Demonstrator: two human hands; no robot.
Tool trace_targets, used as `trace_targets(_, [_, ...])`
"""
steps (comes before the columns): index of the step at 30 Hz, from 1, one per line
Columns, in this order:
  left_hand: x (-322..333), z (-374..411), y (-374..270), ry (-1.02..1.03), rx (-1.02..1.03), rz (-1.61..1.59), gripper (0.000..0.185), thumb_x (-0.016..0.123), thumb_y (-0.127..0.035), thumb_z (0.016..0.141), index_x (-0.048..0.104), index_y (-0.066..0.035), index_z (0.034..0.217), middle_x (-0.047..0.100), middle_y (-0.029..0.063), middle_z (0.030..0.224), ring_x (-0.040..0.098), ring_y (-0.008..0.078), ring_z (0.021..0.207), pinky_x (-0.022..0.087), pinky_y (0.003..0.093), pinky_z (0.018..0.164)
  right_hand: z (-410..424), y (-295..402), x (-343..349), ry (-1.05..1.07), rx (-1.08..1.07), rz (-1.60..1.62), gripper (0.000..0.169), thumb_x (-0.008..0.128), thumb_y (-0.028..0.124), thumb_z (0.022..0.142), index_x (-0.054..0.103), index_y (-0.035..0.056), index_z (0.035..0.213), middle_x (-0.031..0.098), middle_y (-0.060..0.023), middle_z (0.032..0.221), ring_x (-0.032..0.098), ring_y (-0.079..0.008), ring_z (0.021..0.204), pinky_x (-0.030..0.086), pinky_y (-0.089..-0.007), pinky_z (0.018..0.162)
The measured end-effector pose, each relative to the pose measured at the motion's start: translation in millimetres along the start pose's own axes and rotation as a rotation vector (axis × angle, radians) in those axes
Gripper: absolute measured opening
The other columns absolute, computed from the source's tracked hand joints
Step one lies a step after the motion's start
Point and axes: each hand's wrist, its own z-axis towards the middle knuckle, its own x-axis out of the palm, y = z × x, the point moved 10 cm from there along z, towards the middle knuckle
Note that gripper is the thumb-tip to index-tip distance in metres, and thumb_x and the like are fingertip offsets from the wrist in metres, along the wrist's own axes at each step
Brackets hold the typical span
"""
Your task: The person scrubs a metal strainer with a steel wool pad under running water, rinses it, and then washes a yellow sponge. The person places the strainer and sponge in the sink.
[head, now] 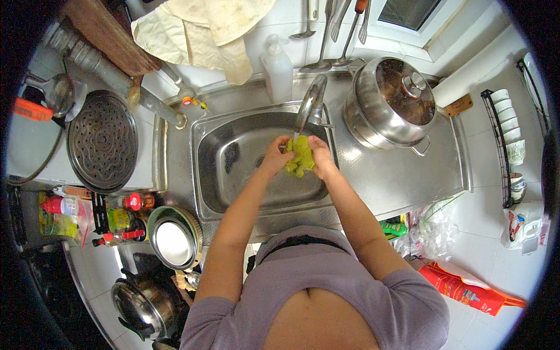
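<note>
A yellow-green cloth (302,154) is bunched between my two hands, under the spout of the metal faucet (311,98). My left hand (277,154) grips its left side, and my right hand (321,156) grips its right side. A thin stream of water seems to fall from the spout onto the cloth. Both hands are above the right part of the stainless steel sink basin (236,183). The drain shows partly beside my left hand.
A lidded steel pot (389,105) stands on the counter right of the sink. A translucent pump bottle (278,70) is behind the faucet. Utensils (321,65) and beige cloths (197,39) hang at the wall. Left are a round perforated tray (103,142) and stacked bowls (174,240).
</note>
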Motion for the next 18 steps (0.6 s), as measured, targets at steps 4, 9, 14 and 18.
trace_targets(4, [-44,9,59,-0.159,0.014,0.259,0.035,0.059,-0.001,0.066,0.054,-0.002,0.101,0.058,0.0136,0.095,0.056,0.0256,0.09,0.043,0.0334,0.081,0,2,6,0.046,0.093,0.035,0.016,0.043,0.02,0.091,0.052,0.0073,0.095,0.057,-0.0032,0.087,0.056,-0.0159,0.079,0.046,-0.0299,0.069])
trace_targets(9, [-56,-14,7,-0.421,0.114,0.385,0.026,0.058,-0.006,0.072,0.056,0.0,0.097,0.059,0.0129,0.095,0.056,0.0252,0.089,0.043,0.0337,0.08,-12,-3,29,0.278,0.313,0.267,0.033,0.037,0.019,0.092,0.046,-0.0018,0.116,0.054,-0.0157,0.111,0.054,-0.0265,0.102,0.043,-0.0376,0.088])
trace_targets(14, [13,-17,44,-0.001,-0.196,-0.505,0.021,0.054,-0.018,0.083,0.057,0.001,0.092,0.06,0.0056,0.09,0.055,0.0167,0.084,0.042,0.0297,0.077,-4,-13,50,0.31,0.33,0.567,0.029,0.044,0.019,0.089,0.05,0.0029,0.112,0.056,-0.013,0.109,0.054,-0.027,0.099,0.041,-0.0394,0.089])
trace_targets(18, [35,-23,40,0.101,-0.269,-0.753,0.021,0.052,-0.021,0.086,0.058,-0.002,0.092,0.059,0.002,0.085,0.054,0.012,0.077,0.041,0.0253,0.075,-2,-4,42,0.287,0.312,0.555,0.03,0.045,0.018,0.088,0.047,0.003,0.114,0.054,-0.0128,0.113,0.052,-0.0271,0.102,0.04,-0.0405,0.092])
